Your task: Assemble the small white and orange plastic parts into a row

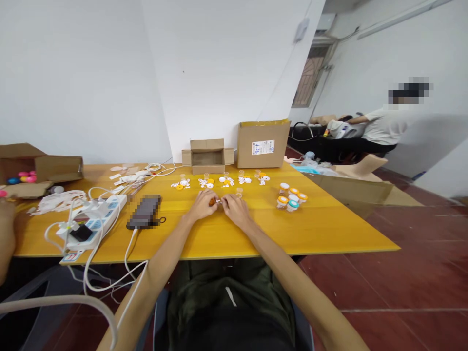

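My left hand (203, 204) and my right hand (234, 206) meet at the middle of the yellow table (321, 229). The left fingers pinch a small orange piece (212, 200). The right fingers close on a tiny white part (219, 201) that touches it; what that part is I cannot make out. Just beyond my hands lies a row of small white and orange parts with little clear cups (221, 181). To the right stands a cluster of small jars with orange, white and teal lids (291, 197).
A small open carton (207, 156) and a taller carton (262, 144) stand at the table's back edge. A dark phone (144, 212), a white power strip (95, 220) and cables lie left. Another person's arm (6, 234) is at far left. A seated person (387, 126) is at the back right.
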### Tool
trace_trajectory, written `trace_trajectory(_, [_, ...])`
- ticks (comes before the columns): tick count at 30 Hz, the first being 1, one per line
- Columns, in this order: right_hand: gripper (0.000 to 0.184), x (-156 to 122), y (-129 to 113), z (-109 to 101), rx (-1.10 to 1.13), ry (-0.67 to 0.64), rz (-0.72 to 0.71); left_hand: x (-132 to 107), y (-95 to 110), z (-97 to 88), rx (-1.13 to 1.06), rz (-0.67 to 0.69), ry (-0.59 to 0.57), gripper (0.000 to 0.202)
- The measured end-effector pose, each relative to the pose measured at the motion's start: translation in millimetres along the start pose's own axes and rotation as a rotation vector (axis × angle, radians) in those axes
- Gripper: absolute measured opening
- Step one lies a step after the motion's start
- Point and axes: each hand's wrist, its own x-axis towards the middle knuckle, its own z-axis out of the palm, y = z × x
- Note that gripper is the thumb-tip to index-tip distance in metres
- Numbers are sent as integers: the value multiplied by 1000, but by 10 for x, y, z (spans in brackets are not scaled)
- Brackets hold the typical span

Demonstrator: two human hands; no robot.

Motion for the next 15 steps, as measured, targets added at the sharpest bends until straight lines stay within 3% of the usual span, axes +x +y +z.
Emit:
trace_trajectory(7, [20, 27, 13, 5, 30, -43, -233, -4, -3, -26, 11, -3, 2, 11])
trace_trajectory(15, [19, 28, 1, -25, 67, -26, -209, -16, -48, 6, 16, 17, -14, 15])
